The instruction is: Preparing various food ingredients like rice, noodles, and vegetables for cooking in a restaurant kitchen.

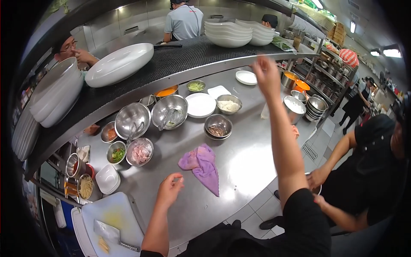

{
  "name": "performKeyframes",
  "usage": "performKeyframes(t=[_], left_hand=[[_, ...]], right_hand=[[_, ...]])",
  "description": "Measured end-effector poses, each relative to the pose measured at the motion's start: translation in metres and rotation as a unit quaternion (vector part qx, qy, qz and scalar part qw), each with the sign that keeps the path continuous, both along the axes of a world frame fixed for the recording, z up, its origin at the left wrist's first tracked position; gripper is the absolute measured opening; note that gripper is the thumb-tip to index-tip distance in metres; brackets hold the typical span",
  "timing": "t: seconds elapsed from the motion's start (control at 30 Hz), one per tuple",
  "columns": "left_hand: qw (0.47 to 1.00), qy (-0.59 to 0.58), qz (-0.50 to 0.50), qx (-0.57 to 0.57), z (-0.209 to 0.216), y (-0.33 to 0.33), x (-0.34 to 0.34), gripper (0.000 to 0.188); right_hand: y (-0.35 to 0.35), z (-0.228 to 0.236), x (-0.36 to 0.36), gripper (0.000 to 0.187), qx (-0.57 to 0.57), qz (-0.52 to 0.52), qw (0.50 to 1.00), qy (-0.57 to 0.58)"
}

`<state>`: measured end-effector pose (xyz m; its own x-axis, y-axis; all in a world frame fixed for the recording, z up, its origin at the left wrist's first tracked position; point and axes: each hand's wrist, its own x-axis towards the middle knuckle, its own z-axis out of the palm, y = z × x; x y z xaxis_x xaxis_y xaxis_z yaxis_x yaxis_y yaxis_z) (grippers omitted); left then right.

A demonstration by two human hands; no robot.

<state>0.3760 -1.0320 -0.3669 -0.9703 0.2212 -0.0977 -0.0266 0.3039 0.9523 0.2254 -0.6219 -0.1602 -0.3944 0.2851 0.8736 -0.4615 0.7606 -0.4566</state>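
Note:
My left hand [170, 189] hovers over the steel table, its fingers loosely bent and apart, with nothing visible in them. Just to its right a crumpled purple cloth [202, 167] lies on the steel. My right arm is stretched far forward and raised; the right hand [266, 72] is near the shelf's front edge, and motion smears its fingers, so I cannot see whether they hold anything. Beyond the cloth sits a steel bowl of brown chopped food [217, 127]. A white plate [246, 77] lies just left of the right hand.
Steel bowls hold pale raw meat [140, 152], chopped greens [117, 153] and a white food [229, 104]. A cleaver [107, 231] rests on a white cutting board [124, 210]. White dishes [122, 64] line the raised shelf [184, 64]. A co-worker in black [364, 167] stands close at right.

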Motion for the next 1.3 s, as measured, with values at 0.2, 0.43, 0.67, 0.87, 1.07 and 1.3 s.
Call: performKeyframes(t=[0.2,0.43,0.67,0.87,1.07,1.3], left_hand=[[0.998,0.024,-0.045,0.041,-0.008,0.039,0.010,0.029],[0.999,-0.020,0.014,0.049,-0.016,0.019,0.014,0.026],[0.982,-0.111,-0.024,0.152,-0.052,0.102,-0.051,0.034],[0.895,-0.312,0.070,0.312,-0.080,0.210,-0.169,0.056],[0.828,-0.300,0.026,0.473,-0.121,0.217,-0.233,0.068],[0.888,-0.234,0.086,0.387,-0.069,0.148,-0.143,0.053]], right_hand=[[0.004,0.144,-0.074,0.047,0.302,-0.085,0.929,-0.199],[0.022,0.211,-0.064,0.043,0.134,0.082,0.930,-0.331],[0.008,0.171,0.028,0.024,0.155,0.004,0.983,-0.099],[0.030,0.035,0.145,0.027,-0.075,0.083,0.991,-0.078],[0.035,-0.164,0.123,0.023,-0.168,-0.010,0.940,-0.298],[0.029,-0.305,0.038,0.017,0.041,-0.129,0.950,-0.282]])
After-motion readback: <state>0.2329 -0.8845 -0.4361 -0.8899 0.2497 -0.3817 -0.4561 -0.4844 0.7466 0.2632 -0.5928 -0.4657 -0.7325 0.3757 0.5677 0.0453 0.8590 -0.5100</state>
